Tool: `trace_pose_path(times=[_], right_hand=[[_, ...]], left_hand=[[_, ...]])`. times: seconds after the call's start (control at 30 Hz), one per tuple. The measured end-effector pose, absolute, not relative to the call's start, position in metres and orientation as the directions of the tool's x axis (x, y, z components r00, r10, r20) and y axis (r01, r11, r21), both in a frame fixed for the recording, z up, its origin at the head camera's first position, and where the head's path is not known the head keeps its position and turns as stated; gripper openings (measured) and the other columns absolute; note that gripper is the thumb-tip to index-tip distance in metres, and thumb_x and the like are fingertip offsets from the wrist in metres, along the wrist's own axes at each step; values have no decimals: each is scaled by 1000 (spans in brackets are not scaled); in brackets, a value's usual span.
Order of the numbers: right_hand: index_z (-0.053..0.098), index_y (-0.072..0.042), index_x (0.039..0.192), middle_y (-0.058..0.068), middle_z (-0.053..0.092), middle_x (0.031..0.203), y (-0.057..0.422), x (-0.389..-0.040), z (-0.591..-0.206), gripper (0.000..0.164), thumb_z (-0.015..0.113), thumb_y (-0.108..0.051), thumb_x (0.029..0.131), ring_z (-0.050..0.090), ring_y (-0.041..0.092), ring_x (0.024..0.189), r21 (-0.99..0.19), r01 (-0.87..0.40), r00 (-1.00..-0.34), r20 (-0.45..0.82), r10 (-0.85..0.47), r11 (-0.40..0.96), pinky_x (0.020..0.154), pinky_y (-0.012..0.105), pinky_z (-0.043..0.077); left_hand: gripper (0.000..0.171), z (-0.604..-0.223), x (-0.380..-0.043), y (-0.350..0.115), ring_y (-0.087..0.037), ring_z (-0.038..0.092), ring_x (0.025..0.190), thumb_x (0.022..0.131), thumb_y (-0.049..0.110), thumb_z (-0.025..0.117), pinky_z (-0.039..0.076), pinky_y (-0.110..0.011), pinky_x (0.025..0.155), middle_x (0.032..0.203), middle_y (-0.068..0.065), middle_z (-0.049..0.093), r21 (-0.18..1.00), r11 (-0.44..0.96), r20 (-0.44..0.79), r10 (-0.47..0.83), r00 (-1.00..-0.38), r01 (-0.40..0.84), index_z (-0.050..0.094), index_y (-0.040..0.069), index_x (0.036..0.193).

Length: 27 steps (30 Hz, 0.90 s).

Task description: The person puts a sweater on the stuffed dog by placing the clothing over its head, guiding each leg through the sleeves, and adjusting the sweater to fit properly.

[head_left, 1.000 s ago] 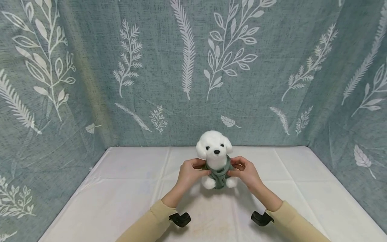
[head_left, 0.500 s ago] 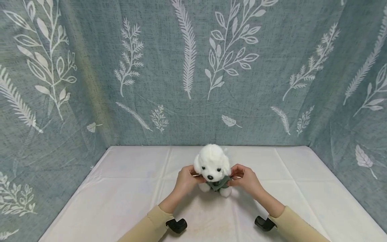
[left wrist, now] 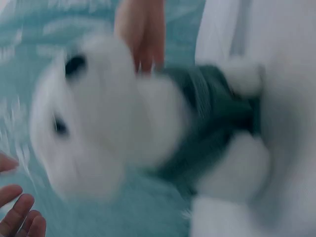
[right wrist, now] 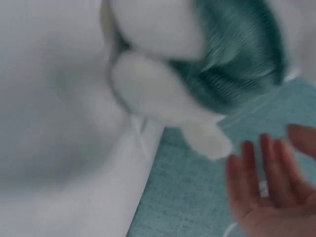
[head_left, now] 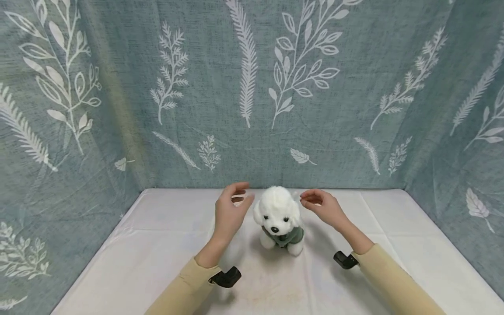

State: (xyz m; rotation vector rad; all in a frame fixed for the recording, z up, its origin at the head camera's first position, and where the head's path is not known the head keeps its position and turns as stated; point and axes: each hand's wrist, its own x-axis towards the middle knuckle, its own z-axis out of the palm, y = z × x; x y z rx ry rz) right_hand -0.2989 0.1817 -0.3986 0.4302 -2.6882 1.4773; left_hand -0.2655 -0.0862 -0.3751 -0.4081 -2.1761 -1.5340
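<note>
A white plush dog (head_left: 275,210) in a green garment (head_left: 293,236) sits upright on the white table, facing the head camera. To its left my left hand (head_left: 230,214) is raised with fingers and thumb apart, holding nothing. My right hand (head_left: 323,206) hovers to the right of the dog's head, its fingers loosely bent and holding nothing. Blurred in the left wrist view, the dog (left wrist: 98,123) appears sideways, with the left fingers (left wrist: 17,217) apart from it. In the right wrist view the right hand (right wrist: 276,192) has its fingers spread beside the dog's tail (right wrist: 207,140).
The table has a white cover (head_left: 271,288) with fold creases. Grey-green curtains (head_left: 220,87) with white leaf prints enclose it at the back and sides. Each wrist wears a black camera mount, such as the left mount (head_left: 226,277).
Both hands have let go of the plush dog and moved up and apart. Earlier they held it at its sides while it came lower and nearer; it now sits unheld.
</note>
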Motion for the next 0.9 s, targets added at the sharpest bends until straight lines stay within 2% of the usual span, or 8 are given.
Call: trace_pose_path(times=[0.07,0.17,0.3,0.43,0.53,0.63,0.77,0.9], right_hand=[[60,-12,121,9,63,121,176,-310,-399,33,57,-32,95,58,28,113,-783,-322,-942,211,-260,532,93,46,48],[55,-12,130,13,57,131,167,-323,-402,39,49,-34,99,51,33,123,-768,-362,-917,190,-352,529,99,53,42],[46,-7,139,18,46,142,162,-330,-411,43,41,-27,102,41,37,132,-781,-341,-897,103,-430,524,104,55,37],[44,-3,141,20,44,143,164,-330,-414,44,35,-25,104,39,39,134,-760,-326,-897,61,-437,563,106,53,36],[53,-3,133,19,56,131,168,-330,-412,43,33,-29,104,51,37,122,-712,-339,-901,59,-429,615,97,49,44],[62,-6,120,13,65,113,174,-328,-407,40,37,-32,104,61,29,102,-669,-341,-910,60,-409,661,82,40,51],[69,-10,105,4,69,97,180,-321,-404,34,44,-33,101,63,15,82,-659,-315,-921,38,-388,683,71,31,51],[70,-12,89,-1,68,82,180,-308,-404,31,49,-34,99,62,11,70,-665,-296,-921,6,-391,686,66,29,51]], left_hand=[[36,-367,-257,-74,-25,54,106,84,21,73,49,-43,86,115,-8,60,737,377,592,42,-805,561,65,12,117],[46,-364,-248,-56,-24,48,109,79,28,78,47,-41,85,118,-8,55,629,448,650,144,-746,635,64,12,120],[52,-367,-246,-43,-24,44,107,75,28,82,45,-39,85,119,-8,53,564,513,675,164,-719,647,63,11,120],[53,-368,-250,-43,-23,45,107,73,27,83,45,-39,87,119,-7,53,562,542,660,162,-734,625,63,11,120],[51,-367,-254,-48,-24,47,109,73,23,82,46,-41,89,120,-6,54,610,511,621,167,-766,605,64,12,119],[47,-364,-258,-56,-24,50,112,75,20,79,47,-43,88,121,-5,56,669,469,567,180,-804,576,64,14,119],[42,-360,-265,-70,-24,55,113,78,14,74,49,-44,89,123,-4,58,729,428,500,200,-843,534,65,15,119],[37,-359,-277,-81,-22,58,110,81,8,67,49,-40,89,119,-5,63,754,405,473,212,-855,518,67,14,117]])
